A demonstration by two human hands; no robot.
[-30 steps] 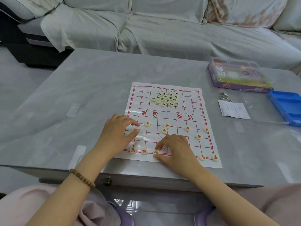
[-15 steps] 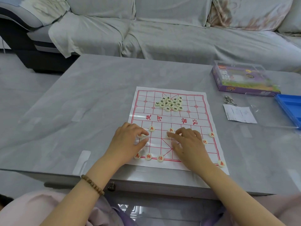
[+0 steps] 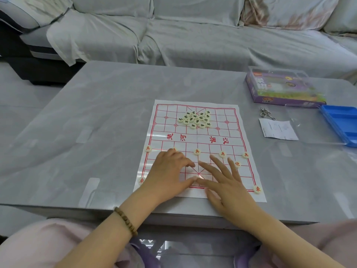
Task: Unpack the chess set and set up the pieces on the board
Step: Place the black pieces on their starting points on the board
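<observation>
1. Fingers (image 3: pixel 219 166) of right hand (image 3: pixel 229 190): straight, spread, lying flat on the near half of the board, nothing gripped.
2. Left hand (image 3: pixel 170 175) is just beside it, thumb tips almost touching. Its fingers are bent with tips down on the sheet. Can't tell if a piece is pinched, since the underside is hidden.
3. Both hands cover the near middle of the white paper board with red printed grid (image 3: pixel 195 136). It lies flat on the grey marble-look counter (image 3: pixel 96 122), near the front edge.
4. Step, as judged: filling the red back rank. To do it well, slide each disc onto a line crossing, not into a square. Press the thin sheet with one hand so it doesn't creep, and lift clear of discs already placed.
5. Small round cream discs with red characters (image 3: pixel 197 151): soldiers in a row just this side of the river, one cannon at right, a chariot at each near corner. The middle of the back rank is hidden under the hands.
6. Heap of cream discs with dark characters (image 3: pixel 195 119): unsorted on the far half, discs touching. That side is not yet set up.
7. Off the board to the right: purple cardboard box (image 3: pixel 284 89), blue plastic tray (image 3: pixel 340 120), white paper slip (image 3: pixel 277 129), metal rings (image 3: pixel 266 114).
</observation>
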